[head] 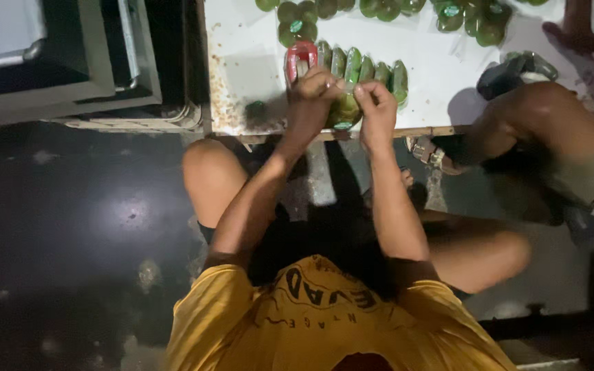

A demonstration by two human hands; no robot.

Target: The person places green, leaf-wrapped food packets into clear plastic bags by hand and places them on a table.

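A grey cabinet [70,62] stood at left. Over the white table's [242,69] near edge, the left hand [314,96] and right hand [377,103] pinched one green packet [344,113] together, steadying it. Finished-looking packets [362,69] stood upright in a row behind, beside a red tape dispenser [300,58].
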